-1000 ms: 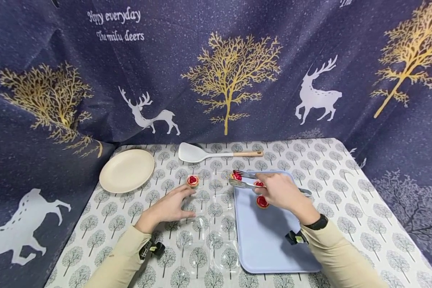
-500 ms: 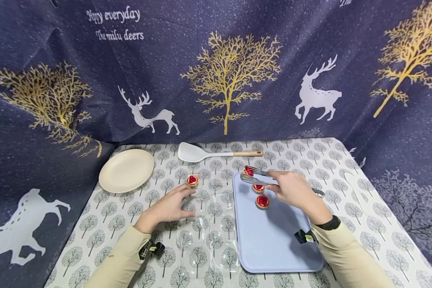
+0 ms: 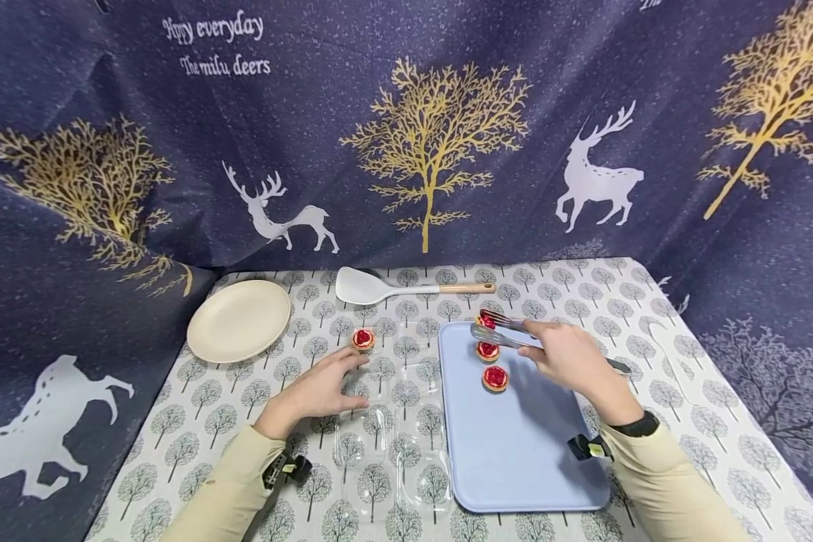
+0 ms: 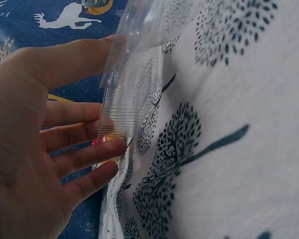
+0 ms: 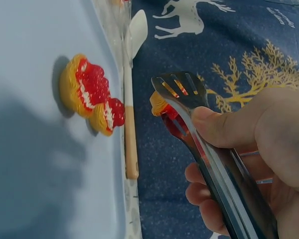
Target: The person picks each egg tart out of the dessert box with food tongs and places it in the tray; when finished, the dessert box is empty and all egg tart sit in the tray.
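Note:
My right hand [image 3: 572, 361] grips metal tongs [image 5: 222, 172] with slotted ends. Between those ends is a small tart [image 5: 158, 103] with a red topping, held up above the far part of the blue tray [image 3: 515, 459]. Two similar tarts, a nearer one [image 3: 495, 379] and a farther one [image 3: 487, 352], lie on the tray under the tongs. My left hand [image 3: 320, 388] has its fingers spread along the left side of a clear plastic container [image 4: 124, 94], fingertips at its wall. Another tart [image 3: 363, 339] sits in the container's far left compartment.
A cream plate [image 3: 239, 321] lies at the back left of the table. Behind the container, a white spatula [image 3: 366, 287] with a wooden handle lies crosswise. The dark printed cloth [image 3: 298, 135] hangs right behind the table edge.
My right hand has moved to the right with the tongs and the tart, from the tray's far left corner to farther over the tray. My left hand has stayed in place.

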Demonstrator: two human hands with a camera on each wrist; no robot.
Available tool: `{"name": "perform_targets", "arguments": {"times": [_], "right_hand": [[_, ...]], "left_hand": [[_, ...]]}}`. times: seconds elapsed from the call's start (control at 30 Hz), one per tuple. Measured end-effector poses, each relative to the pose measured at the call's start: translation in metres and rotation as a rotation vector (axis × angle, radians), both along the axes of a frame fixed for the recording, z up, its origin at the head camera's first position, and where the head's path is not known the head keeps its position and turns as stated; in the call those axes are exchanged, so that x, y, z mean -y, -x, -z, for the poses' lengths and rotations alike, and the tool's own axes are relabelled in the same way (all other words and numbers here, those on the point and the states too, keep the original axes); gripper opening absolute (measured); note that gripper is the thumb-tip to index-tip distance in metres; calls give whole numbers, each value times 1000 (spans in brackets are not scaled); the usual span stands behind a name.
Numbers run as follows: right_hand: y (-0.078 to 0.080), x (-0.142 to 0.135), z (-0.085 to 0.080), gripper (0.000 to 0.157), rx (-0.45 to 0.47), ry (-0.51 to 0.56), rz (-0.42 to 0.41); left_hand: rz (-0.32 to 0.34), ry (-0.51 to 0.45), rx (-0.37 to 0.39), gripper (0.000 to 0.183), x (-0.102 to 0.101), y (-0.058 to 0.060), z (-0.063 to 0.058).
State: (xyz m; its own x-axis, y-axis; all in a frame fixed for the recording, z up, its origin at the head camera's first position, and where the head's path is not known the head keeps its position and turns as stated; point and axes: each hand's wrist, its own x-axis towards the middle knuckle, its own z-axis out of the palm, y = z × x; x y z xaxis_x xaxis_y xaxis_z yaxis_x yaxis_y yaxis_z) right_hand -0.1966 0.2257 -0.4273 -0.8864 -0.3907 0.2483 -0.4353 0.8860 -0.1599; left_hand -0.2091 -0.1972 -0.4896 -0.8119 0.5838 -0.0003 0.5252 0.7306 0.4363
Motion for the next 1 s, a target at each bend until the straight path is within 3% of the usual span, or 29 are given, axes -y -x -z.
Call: {"name": "perform_targets", "arguments": {"times": [0.53,0.67,1.0], "right_hand": [[-6,-21,9,42,-16,6,51],[-8,-26,10,41,20,11,75],[-13,-39,17,53,41,-12,105]], "left_hand": [[-4,-9,22,83,-1,-2,-4],[-3,-15,20,82,0,-2,-3],[15,-33,-13,80,-1,-1,-1]]}}
